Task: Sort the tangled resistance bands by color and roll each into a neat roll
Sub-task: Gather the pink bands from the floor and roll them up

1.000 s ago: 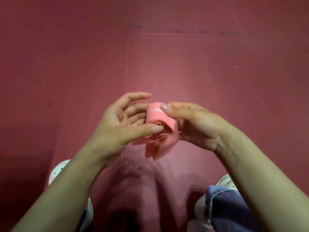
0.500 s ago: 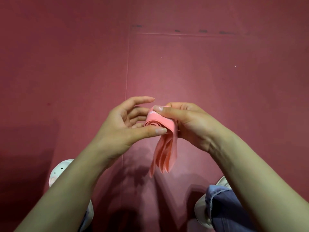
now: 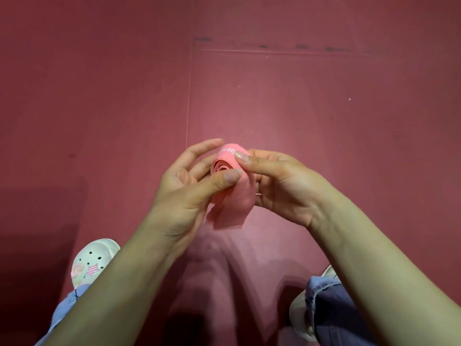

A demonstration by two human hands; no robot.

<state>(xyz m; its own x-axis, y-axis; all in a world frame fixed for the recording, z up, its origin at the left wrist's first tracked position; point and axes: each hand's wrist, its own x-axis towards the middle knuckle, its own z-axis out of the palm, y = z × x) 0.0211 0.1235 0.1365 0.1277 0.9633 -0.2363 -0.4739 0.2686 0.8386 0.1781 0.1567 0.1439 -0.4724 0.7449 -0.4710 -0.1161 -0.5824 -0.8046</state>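
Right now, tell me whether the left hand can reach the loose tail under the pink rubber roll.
Probably yes: the loose pink tail hangs free beside the left hand, whose thumb pinches the roll above it.

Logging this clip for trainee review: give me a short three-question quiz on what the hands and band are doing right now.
1. True or false: the band is fully rolled, with no loose end.
2. Multiple choice: the band is held by A) the left hand alone, B) the right hand alone, C) both hands.
3. Fill in: the band's loose end hangs ____ the rolled part.

Key: 1 false; 2 C; 3 below.
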